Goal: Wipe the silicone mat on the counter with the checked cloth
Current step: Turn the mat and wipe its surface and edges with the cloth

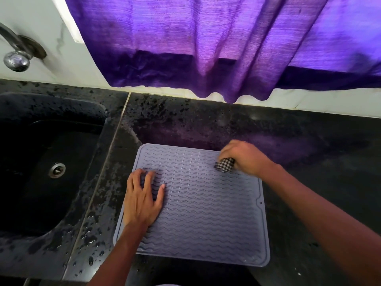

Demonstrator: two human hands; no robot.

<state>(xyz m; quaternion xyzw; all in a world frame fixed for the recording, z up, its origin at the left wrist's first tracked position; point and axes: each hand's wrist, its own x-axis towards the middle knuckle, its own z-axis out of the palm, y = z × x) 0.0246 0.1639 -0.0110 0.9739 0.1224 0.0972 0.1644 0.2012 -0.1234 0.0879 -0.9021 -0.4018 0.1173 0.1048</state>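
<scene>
A grey-blue silicone mat (206, 213) with wavy ridges lies flat on the black counter (309, 151). My left hand (143, 198) rests palm down on the mat's left side, fingers spread, holding nothing. My right hand (245, 156) is at the mat's far right corner, closed around a bunched black-and-white checked cloth (225, 165). The cloth touches the mat surface; most of it is hidden inside my fist.
A dark sink (51, 172) with a metal drain (57, 170) lies to the left, with water drops on its rim. A chrome tap (16, 52) is mounted on the white wall. A purple curtain (206, 44) hangs behind the counter.
</scene>
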